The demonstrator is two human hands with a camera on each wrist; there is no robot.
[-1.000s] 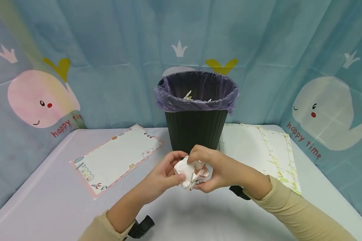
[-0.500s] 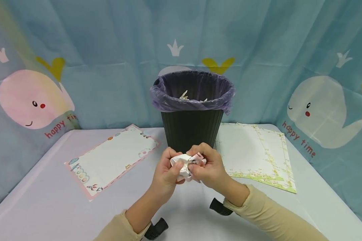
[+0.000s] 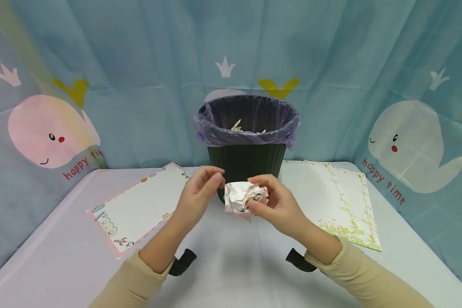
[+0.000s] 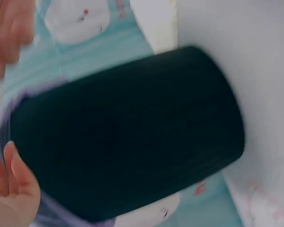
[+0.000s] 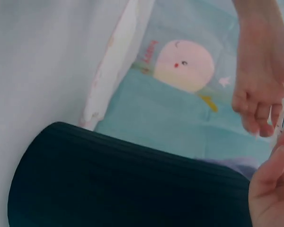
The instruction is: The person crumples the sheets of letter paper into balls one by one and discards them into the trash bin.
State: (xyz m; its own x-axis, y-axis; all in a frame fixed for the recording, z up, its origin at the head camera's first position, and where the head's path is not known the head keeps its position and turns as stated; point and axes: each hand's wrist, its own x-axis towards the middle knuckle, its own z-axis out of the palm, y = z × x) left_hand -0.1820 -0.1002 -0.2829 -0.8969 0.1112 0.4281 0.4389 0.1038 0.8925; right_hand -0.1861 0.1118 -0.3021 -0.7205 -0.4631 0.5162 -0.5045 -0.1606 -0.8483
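Note:
A crumpled ball of white paper (image 3: pixel 240 196) with pink printed edges is held in the air in front of the black bin. My right hand (image 3: pixel 279 205) grips it, thumb in front and fingers behind. My left hand (image 3: pixel 198 192) is just left of the paper, apart from it, its fingers loosely bent around nothing. In the left wrist view, the left hand (image 4: pixel 19 189) shows relaxed fingers beside the bin. The right wrist view has the right hand (image 5: pixel 274 184) at the lower right corner, with only a sliver of the paper visible.
A black bin (image 3: pixel 248 160) lined with a purple bag (image 3: pixel 242 137) stands at the back, paper scraps (image 3: pixel 236 127) inside. Pink-bordered paper (image 3: pixel 142 205) lies flat to the left. Green-bordered sheets (image 3: pixel 315 192) overlap to the right. A printed curtain (image 3: pixel 158 119) encloses the table.
Both hands pressed the paper into a tighter ball half a second ago. Since then my left hand has let go and moved left, while the right keeps hold of the paper.

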